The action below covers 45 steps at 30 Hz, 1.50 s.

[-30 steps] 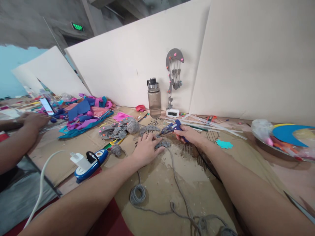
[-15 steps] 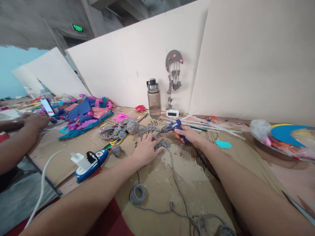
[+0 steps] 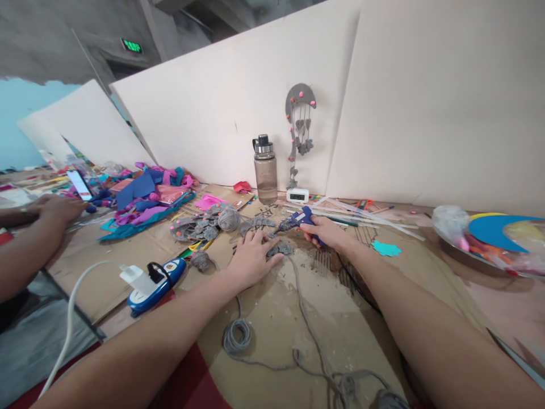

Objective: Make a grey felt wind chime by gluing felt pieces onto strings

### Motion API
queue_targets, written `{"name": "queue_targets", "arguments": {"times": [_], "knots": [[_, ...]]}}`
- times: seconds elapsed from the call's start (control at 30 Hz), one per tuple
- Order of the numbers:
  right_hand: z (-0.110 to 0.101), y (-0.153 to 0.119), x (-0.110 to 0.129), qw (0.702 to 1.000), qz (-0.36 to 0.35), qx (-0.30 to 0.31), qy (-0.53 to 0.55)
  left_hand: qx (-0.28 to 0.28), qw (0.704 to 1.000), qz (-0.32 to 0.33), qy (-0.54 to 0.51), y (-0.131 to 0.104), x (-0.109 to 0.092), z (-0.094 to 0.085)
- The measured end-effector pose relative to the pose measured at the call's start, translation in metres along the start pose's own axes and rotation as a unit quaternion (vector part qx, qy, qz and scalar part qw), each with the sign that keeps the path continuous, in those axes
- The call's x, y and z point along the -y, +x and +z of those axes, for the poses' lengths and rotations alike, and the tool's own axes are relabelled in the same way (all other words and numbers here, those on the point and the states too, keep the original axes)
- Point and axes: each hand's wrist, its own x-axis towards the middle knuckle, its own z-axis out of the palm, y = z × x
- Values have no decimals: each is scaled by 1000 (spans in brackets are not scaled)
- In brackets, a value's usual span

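Observation:
My right hand (image 3: 326, 231) grips a blue hot glue gun (image 3: 301, 218), its nozzle pointing left toward my other hand. My left hand (image 3: 254, 258) lies palm down with fingers spread over the cardboard, its thumb and fingertips beside a grey felt piece (image 3: 281, 249). Part of that piece is hidden by the fingers. Grey yarn (image 3: 301, 295) runs from it down the cardboard to a loose tangle, and another strand forms a coil (image 3: 237, 336). Just beyond my left hand lies more grey felt (image 3: 256, 225), near a ball of grey yarn (image 3: 229, 218).
A water bottle (image 3: 266, 176) and a small clock (image 3: 297, 196) stand by the white board, under a grey moon hanging (image 3: 300, 99). Glue sticks (image 3: 374, 216) lie at right near a filled bowl (image 3: 477, 261). At left are a power strip (image 3: 157, 287), felt scraps (image 3: 140, 193) and another person's hands (image 3: 59, 210).
Both hands hold nearly the same place, the right still on the glue gun. The whole view has shifted very slightly.

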Motion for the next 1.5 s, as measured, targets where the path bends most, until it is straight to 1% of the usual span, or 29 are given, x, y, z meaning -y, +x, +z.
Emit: {"name": "queue_targets", "arguments": {"times": [0.17, 0.47, 0.77, 1.0, 1.23, 1.4, 1.5], "knots": [[-1, -2, 0, 998, -32, 4, -45, -6, 1000, 5, 1, 0, 0, 1], [-5, -9, 3, 992, -58, 17, -109, -2, 1000, -1, -1, 1, 1, 2], [-4, -5, -2, 999, -36, 15, -30, -11, 1000, 4, 1, 1, 1, 2], [1, -5, -1, 999, -20, 8, -40, -7, 1000, 4, -3, 1, 1, 2], [-2, -6, 1, 999, -5, 5, -54, -6, 1000, -1, 3, 1, 0, 2], [-5, -1, -5, 1000, 0, 3, -28, 2, 1000, -6, 4, 1, -1, 0], [-4, -2, -4, 1000, -8, 4, -7, 4, 1000, -7, 4, 1, -2, -1]]}}
